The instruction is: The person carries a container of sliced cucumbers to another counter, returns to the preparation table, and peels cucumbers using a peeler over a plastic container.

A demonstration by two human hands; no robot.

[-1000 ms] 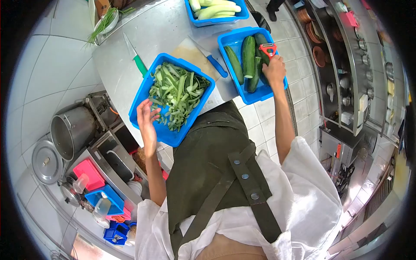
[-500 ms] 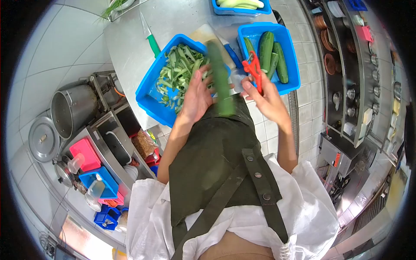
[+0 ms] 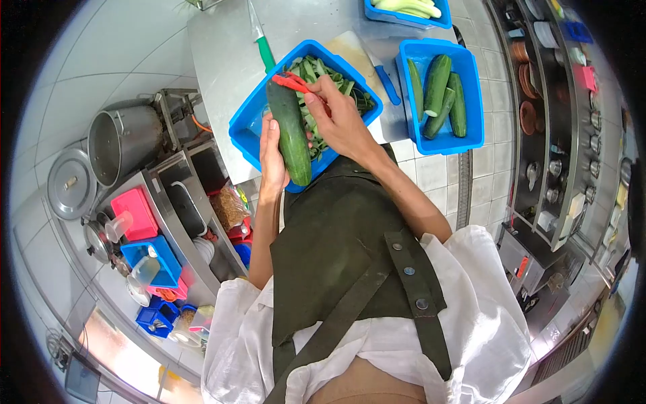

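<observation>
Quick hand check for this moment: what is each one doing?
Left hand: closed around a cucumber.
Right hand: closed on the red peeler.

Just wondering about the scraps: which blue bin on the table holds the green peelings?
The left bin, beneath the held cucumber in the left hand. The right bin holds whole green cucumbers; the far bin, pale vegetables.

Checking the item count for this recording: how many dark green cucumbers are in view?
5: one cucumber in the left hand, four cucumbers in the blue tub on the right. More could be hidden there.
</observation>
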